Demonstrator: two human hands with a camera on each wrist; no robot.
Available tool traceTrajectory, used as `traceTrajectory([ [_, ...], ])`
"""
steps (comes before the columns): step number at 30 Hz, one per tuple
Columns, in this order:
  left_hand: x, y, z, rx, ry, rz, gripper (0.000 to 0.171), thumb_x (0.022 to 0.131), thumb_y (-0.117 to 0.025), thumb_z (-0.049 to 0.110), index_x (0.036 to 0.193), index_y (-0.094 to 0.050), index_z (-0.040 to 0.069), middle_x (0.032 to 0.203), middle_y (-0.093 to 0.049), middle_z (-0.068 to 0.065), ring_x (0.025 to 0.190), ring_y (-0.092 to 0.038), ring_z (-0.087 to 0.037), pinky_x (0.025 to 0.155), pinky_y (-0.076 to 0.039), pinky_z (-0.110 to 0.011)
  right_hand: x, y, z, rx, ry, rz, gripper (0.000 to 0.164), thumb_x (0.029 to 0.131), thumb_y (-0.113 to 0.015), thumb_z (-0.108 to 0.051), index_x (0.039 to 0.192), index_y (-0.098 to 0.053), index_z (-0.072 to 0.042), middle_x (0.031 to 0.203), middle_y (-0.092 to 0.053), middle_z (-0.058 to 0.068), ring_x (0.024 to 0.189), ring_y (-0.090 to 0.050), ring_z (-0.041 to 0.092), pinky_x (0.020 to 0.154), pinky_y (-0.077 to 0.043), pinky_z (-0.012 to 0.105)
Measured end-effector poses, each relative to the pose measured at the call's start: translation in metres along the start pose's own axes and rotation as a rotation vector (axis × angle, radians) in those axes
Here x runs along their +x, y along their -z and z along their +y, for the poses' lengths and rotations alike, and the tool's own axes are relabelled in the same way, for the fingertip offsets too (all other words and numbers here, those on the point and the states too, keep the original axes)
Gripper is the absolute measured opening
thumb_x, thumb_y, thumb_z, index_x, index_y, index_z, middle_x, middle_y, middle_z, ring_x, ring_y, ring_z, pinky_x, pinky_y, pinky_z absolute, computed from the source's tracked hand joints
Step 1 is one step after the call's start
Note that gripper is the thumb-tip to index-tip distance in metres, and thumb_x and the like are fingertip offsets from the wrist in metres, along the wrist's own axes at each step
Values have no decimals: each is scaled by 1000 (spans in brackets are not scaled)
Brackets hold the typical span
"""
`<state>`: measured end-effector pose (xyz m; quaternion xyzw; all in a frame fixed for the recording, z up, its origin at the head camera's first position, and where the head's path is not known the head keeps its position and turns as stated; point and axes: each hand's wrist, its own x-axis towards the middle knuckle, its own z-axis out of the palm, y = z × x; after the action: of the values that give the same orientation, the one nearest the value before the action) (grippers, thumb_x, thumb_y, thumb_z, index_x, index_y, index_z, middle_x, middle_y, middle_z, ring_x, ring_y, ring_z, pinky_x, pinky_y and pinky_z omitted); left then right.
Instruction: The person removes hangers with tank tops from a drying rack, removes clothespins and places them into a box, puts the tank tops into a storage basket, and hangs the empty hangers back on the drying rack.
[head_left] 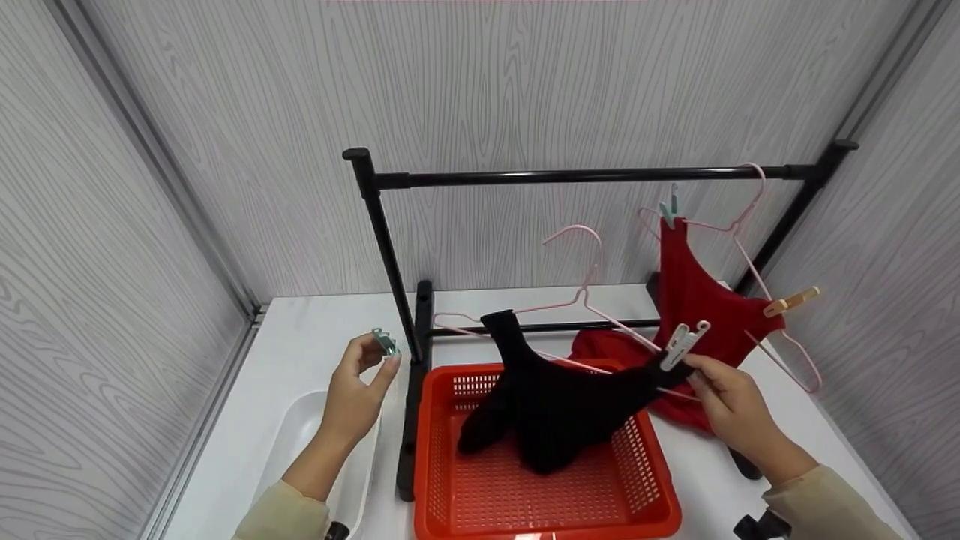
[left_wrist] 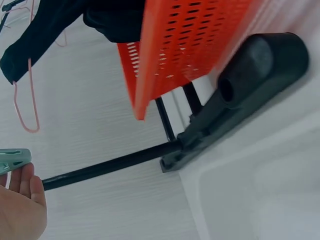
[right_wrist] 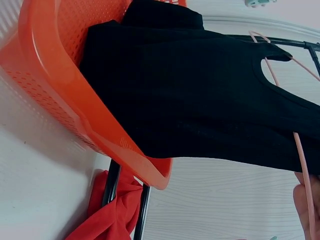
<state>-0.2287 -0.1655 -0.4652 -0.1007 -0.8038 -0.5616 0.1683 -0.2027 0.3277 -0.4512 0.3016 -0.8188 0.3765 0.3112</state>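
Black garment point(head_left: 577, 409) partly inside basket point(head_left: 540, 501)

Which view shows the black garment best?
The head view: the black garment fits wholly inside the frame. Right wrist is closer but crops it at the right edge; left wrist shows part, cropped at the top.

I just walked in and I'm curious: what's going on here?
Someone seems to be hanging things up. Their right hand holds a black top by one strap, near a white clip; the left hand pinches a green clip. The other strap has no clip. The top's pink hanger is off the rack, above the basket. A red top hangs from the rack.
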Motion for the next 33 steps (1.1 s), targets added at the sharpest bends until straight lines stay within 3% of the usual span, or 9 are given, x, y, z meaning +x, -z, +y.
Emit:
traceTrajectory([
  [8, -21, 14, -23, 38, 107, -2, 40, 100, -63, 25, 132, -51, 3, 122, -60, -12, 119, -56, -24, 106, -42, -38, 1, -1, 0, 22, 1, -7, 35, 78, -56, 31, 106, -66, 13, 105, -70, 1, 102, -60, -6, 87, -44, 6],
  [15, -31, 25, -39, 123, 161, -1, 40, 99, -64, 23, 130, -52, 0, 122, -62, -16, 120, -57, -30, 106, -43, -44, 0, 0, 0, 16, -3, -1, 36, 78, -57, 31, 105, -68, 10, 99, -71, 4, 97, -60, -6, 85, -44, 6],
  [27, -45, 34, -64, 279, 290, -158, 41, 100, -63, 23, 129, -51, -4, 120, -63, -18, 115, -59, -35, 104, -44, -51, -1, -1, -1, 11, -2, -12, 35, 78, -56, 30, 105, -67, 10, 99, -71, 5, 96, -59, -6, 87, -43, 7],
  [33, -50, 36, -77, 389, 347, -235, 40, 99, -62, 23, 126, -53, -6, 105, -66, -12, 104, -64, -35, 89, -52, -50, -2, -4, -1, 11, -7, -12, 35, 78, -56, 30, 105, -67, 11, 100, -71, 5, 98, -59, -7, 88, -43, 6],
])
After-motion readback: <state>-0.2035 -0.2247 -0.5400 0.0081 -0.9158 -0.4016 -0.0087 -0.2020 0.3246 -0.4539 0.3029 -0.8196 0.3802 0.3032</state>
